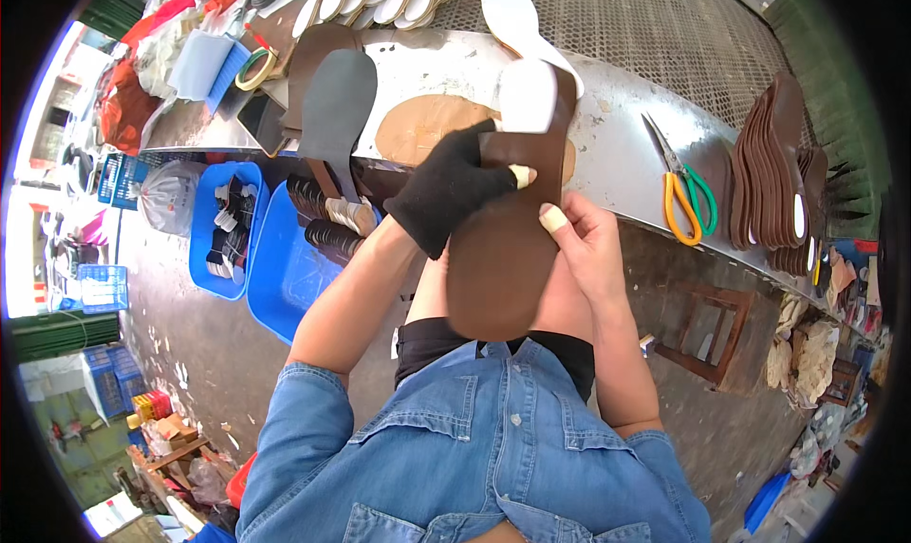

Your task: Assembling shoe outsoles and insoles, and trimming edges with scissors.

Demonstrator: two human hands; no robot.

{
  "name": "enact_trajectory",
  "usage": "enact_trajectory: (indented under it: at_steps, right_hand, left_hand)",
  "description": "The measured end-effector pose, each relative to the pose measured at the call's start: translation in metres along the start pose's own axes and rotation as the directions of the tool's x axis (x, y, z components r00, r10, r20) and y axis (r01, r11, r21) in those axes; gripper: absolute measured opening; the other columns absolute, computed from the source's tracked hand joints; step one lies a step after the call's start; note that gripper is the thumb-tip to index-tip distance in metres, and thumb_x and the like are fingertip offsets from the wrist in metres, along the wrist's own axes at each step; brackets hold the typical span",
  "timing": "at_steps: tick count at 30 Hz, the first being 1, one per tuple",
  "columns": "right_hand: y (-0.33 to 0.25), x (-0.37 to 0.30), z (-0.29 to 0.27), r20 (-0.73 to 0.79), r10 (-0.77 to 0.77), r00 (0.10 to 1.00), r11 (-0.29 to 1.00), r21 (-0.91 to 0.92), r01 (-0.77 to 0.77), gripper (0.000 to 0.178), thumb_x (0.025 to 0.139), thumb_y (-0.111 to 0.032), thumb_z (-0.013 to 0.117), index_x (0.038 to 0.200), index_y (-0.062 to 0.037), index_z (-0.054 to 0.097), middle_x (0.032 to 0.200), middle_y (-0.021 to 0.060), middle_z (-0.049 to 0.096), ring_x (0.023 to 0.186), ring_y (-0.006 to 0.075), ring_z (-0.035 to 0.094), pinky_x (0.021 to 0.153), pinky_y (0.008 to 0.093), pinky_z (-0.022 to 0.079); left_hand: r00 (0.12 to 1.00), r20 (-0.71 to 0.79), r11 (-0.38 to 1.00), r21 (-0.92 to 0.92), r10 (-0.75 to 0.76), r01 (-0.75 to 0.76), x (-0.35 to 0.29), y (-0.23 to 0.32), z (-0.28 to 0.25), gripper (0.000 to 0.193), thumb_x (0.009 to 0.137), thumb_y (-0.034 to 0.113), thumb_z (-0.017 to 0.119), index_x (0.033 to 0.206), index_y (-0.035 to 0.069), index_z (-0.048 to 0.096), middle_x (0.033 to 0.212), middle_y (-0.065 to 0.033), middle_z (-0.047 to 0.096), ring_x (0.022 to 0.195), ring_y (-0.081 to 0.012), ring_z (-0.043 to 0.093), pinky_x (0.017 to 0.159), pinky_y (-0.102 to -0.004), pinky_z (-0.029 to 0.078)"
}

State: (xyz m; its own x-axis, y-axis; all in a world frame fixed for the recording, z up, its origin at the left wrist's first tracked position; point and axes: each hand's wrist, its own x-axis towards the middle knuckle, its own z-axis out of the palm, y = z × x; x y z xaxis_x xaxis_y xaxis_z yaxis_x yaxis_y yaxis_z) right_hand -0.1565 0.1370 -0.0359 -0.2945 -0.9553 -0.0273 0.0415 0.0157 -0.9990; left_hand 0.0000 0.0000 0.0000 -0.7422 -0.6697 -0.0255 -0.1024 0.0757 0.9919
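Both hands (455, 187) (586, 244) grasp a brown, sole-shaped insole (503, 268), seemingly white-backed at top.

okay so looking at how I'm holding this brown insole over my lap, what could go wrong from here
The brown insole is held in the air by your gloved left hand and bare right hand; if either slips, the white piece on its top end could shift out of line.

The scissors lie near the table edge, close to your right hand, so a quick reach might knock them off.
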Motion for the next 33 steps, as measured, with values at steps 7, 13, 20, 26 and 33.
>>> enact_trajectory:
  at_steps: [7,13,20,26,33]
  right_hand:
    - [-0.046,0.046,-0.012,0.074,0.130,0.989,0.699,0.701,-0.144,0.035,0.092,-0.027,0.055,0.113,0.0007,0.059,0.103,0.0083,0.065,0.094,0.0167,0.060,0.084,0.0300,0.045]
    - [-0.056,0.040,-0.030,-0.155,-0.277,0.948,0.933,0.192,0.304,0.021,0.079,-0.003,0.067,0.100,-0.0002,0.067,0.100,0.0060,0.066,0.091,0.0123,0.059,0.083,0.0262,0.045]
    - [-0.093,-0.010,-0.040,0.018,-0.596,0.803,0.690,-0.501,0.523,0.018,0.072,0.006,0.069,0.089,0.0047,0.067,0.079,0.0053,0.065,0.073,0.0119,0.059,0.063,0.0215,0.045]
    - [-0.090,-0.007,-0.059,-0.069,-0.524,0.849,0.834,-0.244,0.495,0.018,0.071,0.007,0.069,0.089,0.0056,0.066,0.081,0.0097,0.064,0.074,0.0148,0.061,0.064,0.0239,0.049]
    - [-0.101,-0.001,-0.054,-0.022,-0.407,0.913,0.912,-0.057,0.406,0.015,0.075,0.006,0.068,0.090,0.0058,0.065,0.083,0.0085,0.063,0.075,0.0135,0.061,0.063,0.0222,0.049]
  left_hand:
    - [0.977,0.207,0.970,0.244,-0.046,-0.006,-0.016,0.034,0.004,0.026,0.077,0.009,0.065,0.100,-0.002,0.061,0.083,-0.0099,0.063,0.080,-0.0161,0.059,0.074,-0.0296,0.045]
    - [0.986,0.167,0.951,0.304,0.008,-0.059,-0.015,0.027,-0.009,0.042,0.074,0.006,0.064,0.114,-0.001,0.052,0.090,-0.0102,0.065,0.088,-0.0174,0.061,0.077,-0.0318,0.047]
    - [0.985,0.175,0.984,0.174,0.015,-0.046,-0.020,0.045,-0.014,0.062,0.074,0.000,0.061,0.133,0.005,0.041,0.095,-0.0079,0.068,0.094,-0.0138,0.061,0.082,-0.0295,0.047]
    - [0.938,0.346,0.997,0.064,0.011,-0.035,-0.027,0.038,-0.014,0.073,0.072,-0.004,0.061,0.140,0.004,0.034,0.109,-0.0065,0.063,0.100,-0.0114,0.057,0.089,-0.0288,0.044]
    - [0.884,0.464,0.998,-0.031,0.059,-0.050,-0.030,0.045,-0.012,0.073,0.067,-0.007,0.059,0.137,0.004,0.039,0.124,-0.0068,0.054,0.113,-0.0137,0.050,0.096,-0.0304,0.041]
